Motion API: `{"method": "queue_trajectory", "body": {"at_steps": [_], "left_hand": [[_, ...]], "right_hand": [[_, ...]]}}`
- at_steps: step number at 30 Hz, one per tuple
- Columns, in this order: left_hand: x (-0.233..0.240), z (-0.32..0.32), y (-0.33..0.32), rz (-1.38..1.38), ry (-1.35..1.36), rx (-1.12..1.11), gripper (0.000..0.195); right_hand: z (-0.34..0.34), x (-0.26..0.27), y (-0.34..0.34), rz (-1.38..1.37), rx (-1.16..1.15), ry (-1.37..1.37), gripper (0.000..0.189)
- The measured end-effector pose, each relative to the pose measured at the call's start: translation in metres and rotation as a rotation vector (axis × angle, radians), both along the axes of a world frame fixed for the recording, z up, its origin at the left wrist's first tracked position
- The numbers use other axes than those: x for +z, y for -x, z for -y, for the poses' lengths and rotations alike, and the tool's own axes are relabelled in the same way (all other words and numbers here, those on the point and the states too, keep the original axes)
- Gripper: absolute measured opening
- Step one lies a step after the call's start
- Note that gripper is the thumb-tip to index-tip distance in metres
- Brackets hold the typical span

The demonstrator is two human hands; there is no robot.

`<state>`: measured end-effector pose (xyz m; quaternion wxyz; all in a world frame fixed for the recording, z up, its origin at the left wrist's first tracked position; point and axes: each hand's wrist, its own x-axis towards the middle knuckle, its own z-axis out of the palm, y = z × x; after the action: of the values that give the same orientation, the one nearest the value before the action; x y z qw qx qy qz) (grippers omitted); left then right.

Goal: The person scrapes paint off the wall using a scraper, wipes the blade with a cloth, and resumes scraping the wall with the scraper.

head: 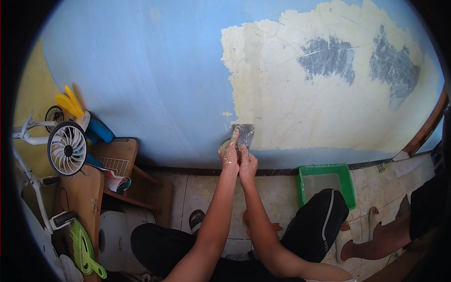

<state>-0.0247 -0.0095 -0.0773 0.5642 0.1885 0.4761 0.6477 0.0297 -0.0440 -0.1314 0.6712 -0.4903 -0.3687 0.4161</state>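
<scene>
My left hand (229, 151) and my right hand (248, 162) grip the handle of a wide scraper (243, 135) together, with the left thumb laid on the blade. The blade is smeared with pale residue and lies at the wall, by the lower left corner of a large stripped patch (282, 105). Blue paint (190, 77) borders that patch on the left and below. Two grey areas show in its upper right part. Pale flakes cling to both hands. The handle is mostly hidden in my hands.
A green plastic basin (301, 187) holding cloudy liquid stands by the wall. At right are another person's legs (380, 243). Wooden furniture (84, 187), a spoked wheel (68, 148) and a green brush (84, 246) are at left. An orange cloth (276, 226) lies beneath my arms.
</scene>
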Motion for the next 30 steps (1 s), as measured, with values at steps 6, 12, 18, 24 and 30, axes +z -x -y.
{"method": "queue_trajectory", "body": {"at_steps": [6,12,18,24,30], "left_hand": [[-0.021,-0.001,-0.001,0.016,0.081,-0.012,0.040],[0.075,-0.008,0.009,0.131,-0.003,-0.070,0.039],[0.073,-0.009,0.010,0.086,-0.056,-0.069,0.042],[0.011,-0.010,0.007,0.099,0.029,-0.099,0.039],[-0.008,0.002,0.002,0.105,-0.013,-0.199,0.040]], "right_hand": [[0.007,-0.013,-0.003,0.007,-0.015,0.044,0.049],[-0.007,0.081,-0.007,-0.074,0.122,0.017,0.049],[-0.001,0.082,-0.006,-0.157,0.208,-0.016,0.048],[0.004,0.030,-0.011,-0.029,0.133,0.027,0.046],[0.010,0.001,-0.017,-0.142,0.186,-0.018,0.044]]}}
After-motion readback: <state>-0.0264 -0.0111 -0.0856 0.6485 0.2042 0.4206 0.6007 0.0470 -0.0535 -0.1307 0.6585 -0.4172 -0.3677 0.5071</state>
